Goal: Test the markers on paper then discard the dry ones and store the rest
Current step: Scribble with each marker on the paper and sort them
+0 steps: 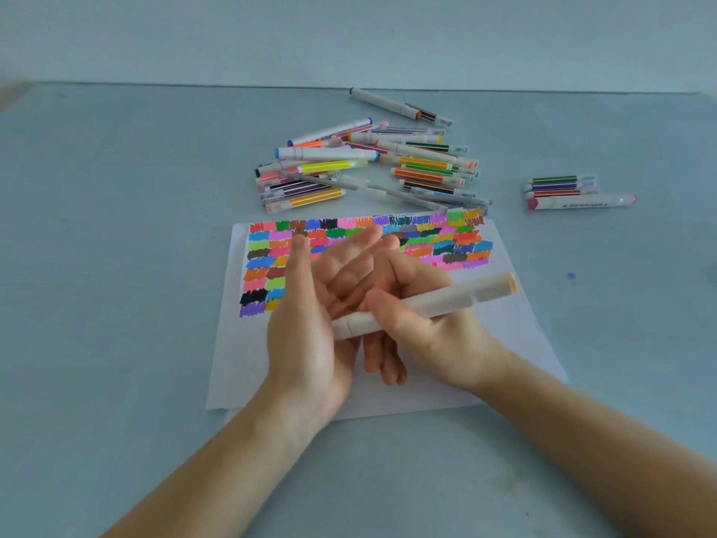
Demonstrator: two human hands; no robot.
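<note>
Marker in my right hand, above the test sheet.
My right hand (419,328) grips a white marker (425,306) with a pale orange cap over the paper (388,390); my left hand (314,304) lies open beside it, fingers straight, holding nothing.

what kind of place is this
Probably a home or classroom craft table: a plain blue-grey tabletop, a loose pile of markers, and a sheet of paper covered in colour test swatches.
</note>
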